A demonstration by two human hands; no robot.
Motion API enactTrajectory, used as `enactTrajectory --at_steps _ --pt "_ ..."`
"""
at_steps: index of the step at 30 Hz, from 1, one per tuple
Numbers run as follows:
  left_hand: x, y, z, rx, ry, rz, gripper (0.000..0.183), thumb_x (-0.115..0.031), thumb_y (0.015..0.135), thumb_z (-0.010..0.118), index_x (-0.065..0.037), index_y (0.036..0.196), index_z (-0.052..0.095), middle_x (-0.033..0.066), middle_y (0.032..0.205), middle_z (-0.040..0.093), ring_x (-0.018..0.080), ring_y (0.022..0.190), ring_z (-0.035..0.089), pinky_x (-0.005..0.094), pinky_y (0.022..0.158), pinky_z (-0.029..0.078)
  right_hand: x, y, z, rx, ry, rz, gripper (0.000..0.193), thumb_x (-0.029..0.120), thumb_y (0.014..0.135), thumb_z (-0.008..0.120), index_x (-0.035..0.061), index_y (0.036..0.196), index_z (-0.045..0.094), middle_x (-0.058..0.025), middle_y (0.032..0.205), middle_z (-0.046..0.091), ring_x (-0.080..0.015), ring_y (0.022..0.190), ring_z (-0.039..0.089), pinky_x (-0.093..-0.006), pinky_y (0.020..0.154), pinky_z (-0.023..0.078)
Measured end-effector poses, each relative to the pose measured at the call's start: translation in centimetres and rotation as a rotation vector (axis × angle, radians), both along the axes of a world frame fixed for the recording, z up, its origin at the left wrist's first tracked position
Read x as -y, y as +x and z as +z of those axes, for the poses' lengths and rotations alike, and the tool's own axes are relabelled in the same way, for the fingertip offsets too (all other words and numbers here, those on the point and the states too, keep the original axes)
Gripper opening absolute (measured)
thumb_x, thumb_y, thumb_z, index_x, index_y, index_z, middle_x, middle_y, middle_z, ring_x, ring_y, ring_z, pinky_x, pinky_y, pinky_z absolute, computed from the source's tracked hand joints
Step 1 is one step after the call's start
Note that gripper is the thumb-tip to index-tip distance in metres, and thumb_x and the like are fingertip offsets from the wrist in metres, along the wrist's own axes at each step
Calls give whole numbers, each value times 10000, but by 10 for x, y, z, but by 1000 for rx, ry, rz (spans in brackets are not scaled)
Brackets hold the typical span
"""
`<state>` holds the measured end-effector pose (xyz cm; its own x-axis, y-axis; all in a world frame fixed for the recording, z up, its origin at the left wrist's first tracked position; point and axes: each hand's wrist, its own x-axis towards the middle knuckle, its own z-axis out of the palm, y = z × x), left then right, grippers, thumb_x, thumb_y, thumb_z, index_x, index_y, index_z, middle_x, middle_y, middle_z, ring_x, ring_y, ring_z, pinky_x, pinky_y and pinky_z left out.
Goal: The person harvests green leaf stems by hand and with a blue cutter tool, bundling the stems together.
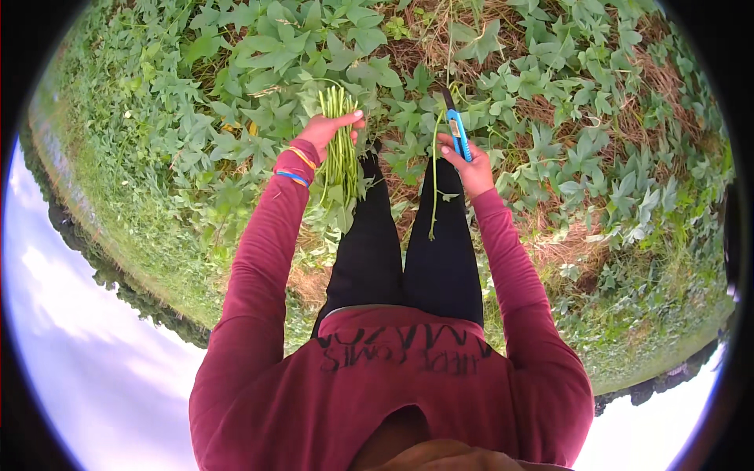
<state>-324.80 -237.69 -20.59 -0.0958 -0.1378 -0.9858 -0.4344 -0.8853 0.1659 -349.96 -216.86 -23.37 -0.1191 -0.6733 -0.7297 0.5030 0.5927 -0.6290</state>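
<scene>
A bundle of long green stems [339, 161] is gripped in my left hand [322, 129], cut ends up and a few leaves hanging below. Coloured bands circle that wrist. My right hand [470, 163] is closed around a blue-handled knife [458, 135], its dark blade pointing away from me. Alongside the knife, a single green stem [435, 184] hangs down in front of my leg, its upper part close to the blade; my fingers appear to pinch it too. A gap separates the two hands.
Leafy green vines [275, 55] spread over the ground all around me. Dry brown straw [565, 243] shows between the leaves, mostly on the right. My legs in dark trousers [365, 251] stand among the plants. A line of trees [141, 306] edges the field.
</scene>
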Motion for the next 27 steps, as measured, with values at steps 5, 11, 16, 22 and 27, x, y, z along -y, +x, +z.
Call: enactTrajectory --at_steps 5,11,16,22,27 --pt "-46 -92 -38 -84 4 -482 346 -252 785 823 -7 997 699 82 880 714 132 697 613 311 634 531 -19 34 5 -277 -135 155 218 112 845 736 14 1038 715 -104 1002 675 -223 934 646 -328 893 484" --pt "-72 -72 -57 -110 -102 -477 273 -108 734 830 18 939 701 75 803 708 157 692 646 310 636 513 -19 -21 29 -612 -134 351 235 236 872 710 24 975 717 -200 952 690 -355 922 669 -418 823 531" --pt "-68 -64 -36 -53 -78 -377 314 -81 725 834 40 974 685 79 858 712 159 665 636 300 629 508 21 -69 -8 -960 369 1014 375 420 924 588 77 959 736 -192 939 710 -408 818 684 -439 700 564" --pt "-73 -62 1 -4 -242 -381 358 -115 745 840 7 1043 685 50 895 717 127 697 639 283 629 517 4 -51 -57 -786 524 733 320 337 906 646 33 970 722 -110 945 742 -264 786 720 -405 649 563" --pt "-98 -82 30 -33 -493 -273 425 -192 749 852 -12 1090 674 39 922 717 115 765 651 290 704 524 66 29 18 140 258 -537 188 33 867 703 -16 1048 692 -81 896 708 -118 724 651 -249 620 511"
